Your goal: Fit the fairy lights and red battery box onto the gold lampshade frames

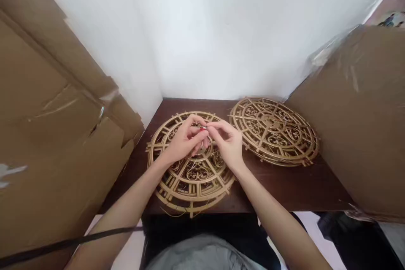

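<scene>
two bare hands: in the head view, brought together over the nearer pile of lattice discs
left hand [186, 140]: thumb and fingertips pinching a tiny red-and-silver item [203, 128], too small to make out its form
right hand [230, 141]: thumb and forefinger closed on the right end of that same item
tiny item's place: held between both sets of fingertips, above the middle of the left pile
left pile: stacked round gold-coloured openwork discs with scrollwork [198, 175], lying flat beneath the hands
right pile: similar gold-coloured scrollwork discs [272, 123], beside the right hand, farther back
tabletop: dark reddish-brown surface [268, 185] under both piles
sides: brown cardboard panel at left [47, 135], brown cardboard panel at right [354, 135]
back: plain white wall [221, 29]
lower left: thin dark strap [79, 239] crossing the left forearm
</scene>
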The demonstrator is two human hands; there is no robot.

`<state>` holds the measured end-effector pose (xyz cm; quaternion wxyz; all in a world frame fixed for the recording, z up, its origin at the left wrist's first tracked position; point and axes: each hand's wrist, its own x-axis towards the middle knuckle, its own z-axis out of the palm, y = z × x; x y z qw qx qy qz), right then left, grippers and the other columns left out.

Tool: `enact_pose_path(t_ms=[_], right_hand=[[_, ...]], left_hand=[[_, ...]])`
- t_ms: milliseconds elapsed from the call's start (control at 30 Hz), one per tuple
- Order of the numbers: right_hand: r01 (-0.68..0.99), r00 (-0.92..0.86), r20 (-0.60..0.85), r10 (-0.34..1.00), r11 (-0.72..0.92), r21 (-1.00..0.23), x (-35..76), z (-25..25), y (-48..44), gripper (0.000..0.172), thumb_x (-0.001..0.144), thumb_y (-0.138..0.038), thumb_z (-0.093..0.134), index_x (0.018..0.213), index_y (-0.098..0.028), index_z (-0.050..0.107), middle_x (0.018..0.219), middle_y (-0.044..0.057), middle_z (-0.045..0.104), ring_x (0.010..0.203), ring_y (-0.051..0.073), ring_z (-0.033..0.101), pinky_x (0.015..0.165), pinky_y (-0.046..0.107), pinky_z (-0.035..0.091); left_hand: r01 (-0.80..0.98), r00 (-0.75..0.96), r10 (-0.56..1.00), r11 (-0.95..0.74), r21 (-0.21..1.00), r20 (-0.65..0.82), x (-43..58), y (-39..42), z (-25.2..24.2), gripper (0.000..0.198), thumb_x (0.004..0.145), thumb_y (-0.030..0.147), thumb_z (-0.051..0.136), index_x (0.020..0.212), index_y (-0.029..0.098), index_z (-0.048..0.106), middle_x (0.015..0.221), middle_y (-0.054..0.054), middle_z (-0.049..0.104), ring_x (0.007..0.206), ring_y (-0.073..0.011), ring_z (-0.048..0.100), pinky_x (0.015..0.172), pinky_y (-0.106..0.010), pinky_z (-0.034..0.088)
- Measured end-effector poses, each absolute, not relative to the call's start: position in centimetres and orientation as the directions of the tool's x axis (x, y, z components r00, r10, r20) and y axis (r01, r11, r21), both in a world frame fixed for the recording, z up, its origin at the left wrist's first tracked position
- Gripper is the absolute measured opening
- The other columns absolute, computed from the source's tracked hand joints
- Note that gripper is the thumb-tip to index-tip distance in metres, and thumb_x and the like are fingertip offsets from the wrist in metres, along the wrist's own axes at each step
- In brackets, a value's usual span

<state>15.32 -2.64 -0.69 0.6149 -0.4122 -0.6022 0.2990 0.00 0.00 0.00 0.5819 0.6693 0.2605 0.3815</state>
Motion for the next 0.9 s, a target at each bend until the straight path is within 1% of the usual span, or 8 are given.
enact_pose_path(t_ms=[533, 733, 900], right_hand=[[0.116, 0.093, 0.484, 0.870, 0.473, -0.873, 15.30, -0.80, -2.68, 0.013, 0.085, -0.021, 0.060, 0.091, -0.022, 0.072, 0.084, 0.002, 0.068, 0.078, 0.016, 0.062, 0.071, 0.028, 0.049], [0.091, 0.119, 0.442, 0.889, 0.434, -0.897, 15.26, -1.00, -2.52, 0.010, 0.084, -0.022, 0.061, 0.089, -0.020, 0.071, 0.084, 0.003, 0.067, 0.078, 0.016, 0.062, 0.071, 0.028, 0.049], [0.098, 0.114, 0.442, 0.890, 0.432, -0.896, 15.25, -0.98, -2.49, 0.010, 0.084, -0.022, 0.061, 0.088, -0.020, 0.070, 0.083, 0.002, 0.067, 0.076, 0.016, 0.061, 0.069, 0.027, 0.049]], left_hand=[[-0.106, 0.565, 0.796, -0.189, 0.976, 0.216, 0.16, 0.14, 0.23, 0.018, 0.089, 0.029, 0.052, 0.100, 0.021, 0.041, 0.062, 0.004, 0.062, 0.037, -0.0040, 0.045, 0.035, -0.013, 0.038], [-0.110, 0.566, 0.796, -0.184, 0.977, 0.214, 0.17, 0.16, 0.14, 0.018, 0.089, 0.030, 0.053, 0.099, 0.021, 0.041, 0.061, 0.004, 0.062, 0.036, -0.0035, 0.045, 0.035, -0.013, 0.037], [-0.104, 0.565, 0.798, -0.183, 0.978, 0.210, 0.17, 0.09, 0.22, 0.018, 0.089, 0.029, 0.053, 0.099, 0.021, 0.041, 0.062, 0.004, 0.062, 0.036, -0.0038, 0.045, 0.035, -0.013, 0.038]])
